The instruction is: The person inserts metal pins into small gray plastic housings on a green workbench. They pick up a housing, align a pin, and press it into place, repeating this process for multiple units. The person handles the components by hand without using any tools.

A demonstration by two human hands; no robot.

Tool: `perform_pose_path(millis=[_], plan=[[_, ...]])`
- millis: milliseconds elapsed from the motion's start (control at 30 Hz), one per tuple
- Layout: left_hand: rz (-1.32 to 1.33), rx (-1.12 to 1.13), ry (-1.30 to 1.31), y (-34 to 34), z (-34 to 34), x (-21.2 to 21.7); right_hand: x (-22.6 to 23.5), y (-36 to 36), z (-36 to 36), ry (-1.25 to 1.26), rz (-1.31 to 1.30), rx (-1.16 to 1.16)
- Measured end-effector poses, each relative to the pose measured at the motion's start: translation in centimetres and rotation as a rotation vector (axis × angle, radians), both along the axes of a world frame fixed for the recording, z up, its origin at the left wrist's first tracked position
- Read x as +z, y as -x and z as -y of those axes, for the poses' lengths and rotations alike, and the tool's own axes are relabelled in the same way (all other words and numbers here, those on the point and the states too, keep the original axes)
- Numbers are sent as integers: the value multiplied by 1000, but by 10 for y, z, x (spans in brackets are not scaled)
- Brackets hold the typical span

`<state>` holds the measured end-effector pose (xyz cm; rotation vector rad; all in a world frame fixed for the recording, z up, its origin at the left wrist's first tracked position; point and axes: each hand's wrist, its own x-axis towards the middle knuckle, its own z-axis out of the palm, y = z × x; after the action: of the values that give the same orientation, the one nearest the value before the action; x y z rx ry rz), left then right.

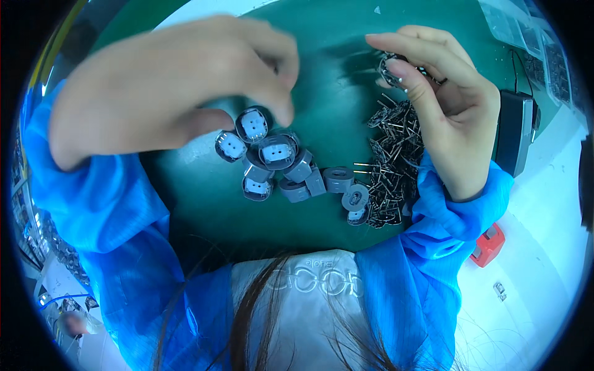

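Note:
My left hand [179, 86] hovers over a cluster of several small grey round plastic housings [278, 164] on a green mat [334, 105]; its fingers curl down close to the topmost housing [252, 123], and whether they grip it I cannot tell. My right hand [442, 99] is raised at the right, fingers pinched around a small grey housing with metal pins [391, 68]. Below that hand lies a dark heap of thin metal pin parts [393, 167]. More grey housings [354, 199] lie beside the heap.
A black box-shaped device [513, 130] stands right of the mat. A small red object [489, 244] lies on the white table at the lower right. Clear plastic trays [526, 37] sit at the top right. Blue sleeves fill the lower view.

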<state>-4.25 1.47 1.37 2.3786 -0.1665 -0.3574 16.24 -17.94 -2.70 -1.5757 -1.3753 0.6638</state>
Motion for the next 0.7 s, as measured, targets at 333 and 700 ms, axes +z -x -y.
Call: perform_pose_path(millis=[333,700], plan=[[499,173,-190,-13,7,-21,-2,10,-2,-21,-212,-4],[66,337,-11,8,20,-25,0,23,-4,72,-377,17]])
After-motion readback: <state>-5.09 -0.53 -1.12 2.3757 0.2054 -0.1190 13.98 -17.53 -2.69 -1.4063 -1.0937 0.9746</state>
